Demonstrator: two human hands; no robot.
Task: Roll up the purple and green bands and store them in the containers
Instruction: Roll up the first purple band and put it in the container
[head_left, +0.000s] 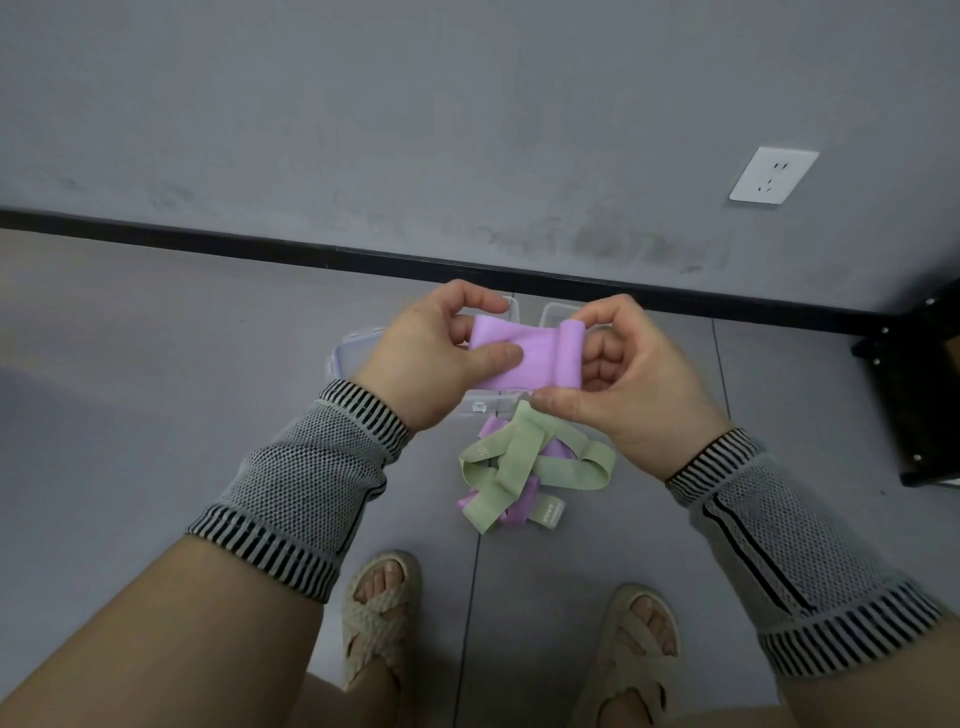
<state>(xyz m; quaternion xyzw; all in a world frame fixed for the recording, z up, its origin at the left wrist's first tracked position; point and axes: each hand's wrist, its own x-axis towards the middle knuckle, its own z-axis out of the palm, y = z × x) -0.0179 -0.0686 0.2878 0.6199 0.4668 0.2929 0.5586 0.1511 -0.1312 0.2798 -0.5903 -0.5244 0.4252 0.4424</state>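
I hold a purple band (524, 353) up in front of me with both hands. My left hand (436, 358) pinches its flat left end between thumb and fingers. My right hand (623, 384) grips the rolled right end, thumb below and fingers behind. Beneath, on the floor, a tangled pile of green bands (514, 467) and purple bands (514, 512) lies loose. Clear plastic containers (353, 353) sit on the floor behind my hands, mostly hidden by them; another container's rim (558, 312) shows near the wall.
A grey wall with a black skirting board (311, 252) runs across the back, with a white socket (774, 174) on it. A black furniture leg (919, 395) stands at the right. My sandalled feet (382, 613) are at the bottom.
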